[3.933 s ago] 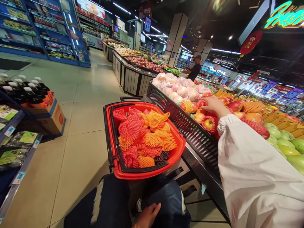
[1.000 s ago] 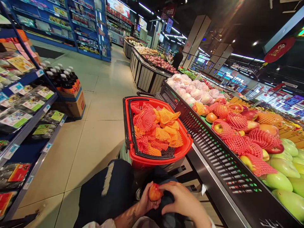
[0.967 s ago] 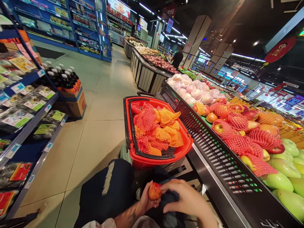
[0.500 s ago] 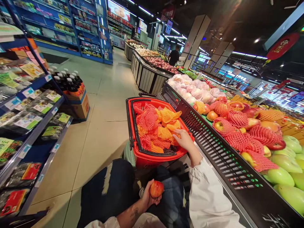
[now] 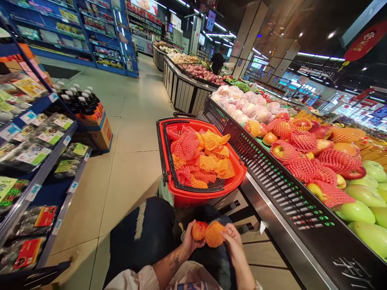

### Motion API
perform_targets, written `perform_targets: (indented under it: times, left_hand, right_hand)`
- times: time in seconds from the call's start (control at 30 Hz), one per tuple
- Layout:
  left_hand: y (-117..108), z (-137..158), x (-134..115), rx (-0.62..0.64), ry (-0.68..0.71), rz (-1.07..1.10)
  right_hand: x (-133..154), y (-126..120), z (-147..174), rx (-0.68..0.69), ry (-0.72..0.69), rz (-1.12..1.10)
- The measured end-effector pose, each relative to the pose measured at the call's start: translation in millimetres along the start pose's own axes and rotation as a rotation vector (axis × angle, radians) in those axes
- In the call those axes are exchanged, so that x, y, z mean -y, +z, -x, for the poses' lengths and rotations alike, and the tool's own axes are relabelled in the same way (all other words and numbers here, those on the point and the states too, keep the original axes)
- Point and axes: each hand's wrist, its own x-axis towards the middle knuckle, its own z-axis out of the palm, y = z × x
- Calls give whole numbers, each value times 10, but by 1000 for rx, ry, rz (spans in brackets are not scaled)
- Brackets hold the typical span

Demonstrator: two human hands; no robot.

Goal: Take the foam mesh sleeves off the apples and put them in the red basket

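A red apple (image 5: pixel 198 230) rests in my left hand (image 5: pixel 188 241), whose fingers are wrapped round it. Beside it, my right hand (image 5: pixel 233 238) pinches an orange foam fruit net (image 5: pixel 214 234) by its right edge. The net's left side meets the apple, but I cannot tell whether it covers any of it. In front of my knees stands a red shopping basket (image 5: pixel 193 195) with black handles, filled with pink foam nets (image 5: pixel 186 144) and orange foam nets (image 5: pixel 215 141).
On my right, a black slatted display rack (image 5: pixel 281 193) holds netted apples (image 5: pixel 284 155), bagged fruit (image 5: pixel 250 108) and green fruit (image 5: pixel 359 207). Shelves of packaged goods (image 5: pixel 36 153) and dark bottles (image 5: pixel 83 105) line the left. A person (image 5: pixel 217 61) stands far back.
My right hand has come back from the basket to my lap, bringing an orange foam net up to the apple. My left hand still holds the apple.
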Motion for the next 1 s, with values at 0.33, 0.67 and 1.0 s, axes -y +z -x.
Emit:
perform_targets:
  times: [0.33,0.67,1.0]
  left_hand:
    - [64,-5,-56,-257,212,145]
    - [-18,-36,-104,-290,127,162]
    - [-43,-27,-73,-185,110,109]
  right_hand:
    - [-738,279,-467,-95,-72,-13]
    - [-876,251,-581,17,18,-138]
    - [-784,237,-570,115,112,-198]
